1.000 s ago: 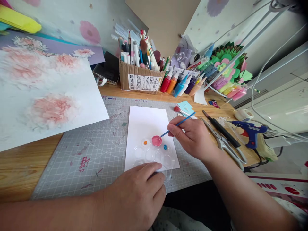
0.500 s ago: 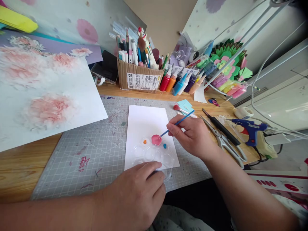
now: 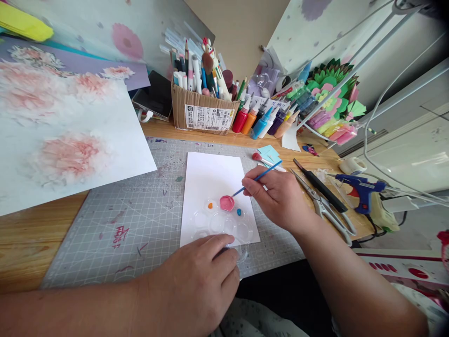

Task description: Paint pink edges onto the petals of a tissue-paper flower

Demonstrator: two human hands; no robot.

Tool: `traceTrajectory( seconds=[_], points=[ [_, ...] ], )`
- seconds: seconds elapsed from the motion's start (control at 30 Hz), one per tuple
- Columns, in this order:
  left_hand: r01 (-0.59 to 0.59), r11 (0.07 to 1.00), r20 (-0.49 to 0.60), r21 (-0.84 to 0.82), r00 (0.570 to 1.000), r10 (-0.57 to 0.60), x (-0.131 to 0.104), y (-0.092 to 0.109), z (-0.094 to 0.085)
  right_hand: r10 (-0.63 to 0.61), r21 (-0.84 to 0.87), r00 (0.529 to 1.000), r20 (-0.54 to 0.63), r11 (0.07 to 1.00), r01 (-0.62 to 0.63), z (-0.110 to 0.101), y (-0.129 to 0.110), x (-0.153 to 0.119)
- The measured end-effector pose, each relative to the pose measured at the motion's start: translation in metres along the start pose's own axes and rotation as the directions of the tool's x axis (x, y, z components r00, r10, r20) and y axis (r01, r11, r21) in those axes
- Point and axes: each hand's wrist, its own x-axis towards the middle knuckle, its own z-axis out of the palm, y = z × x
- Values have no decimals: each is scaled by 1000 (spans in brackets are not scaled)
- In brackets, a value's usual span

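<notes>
The right hand (image 3: 277, 199) pinches a blue brush (image 3: 257, 177), its tip at the pink paint (image 3: 227, 203). Ahead of the left hand (image 3: 199, 271), which touches the palette (image 3: 218, 224), grip unclear, pink looks spread across its well; orange paint (image 3: 210, 206) and blue paint (image 3: 239, 212) are small dabs. The paper (image 3: 213, 173) beyond looks unpainted.

Light's soft, fairly bright; edges stretch, top-right corner goes dark, clear palette (image 3: 217, 223) blends into white paper (image 3: 212, 173).
</notes>
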Motion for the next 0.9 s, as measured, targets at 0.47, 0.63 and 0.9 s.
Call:
traceTrajectory(
  seconds=[0.47,0.63,0.9],
  points=[
    [-1,1000,2,-5,1000,1,1,-1,-1,-138,88,990,23,987,135,1,2,0],
    [-15,1000,36,-8,999,15,3,-3,-1,-65,-7,998,17,998,65,-1,4,1],
    [-1,1000,23,-17,1000,2,3,-2,-3,42,101,999,-10,994,-40,-3,3,0]
  ],
)
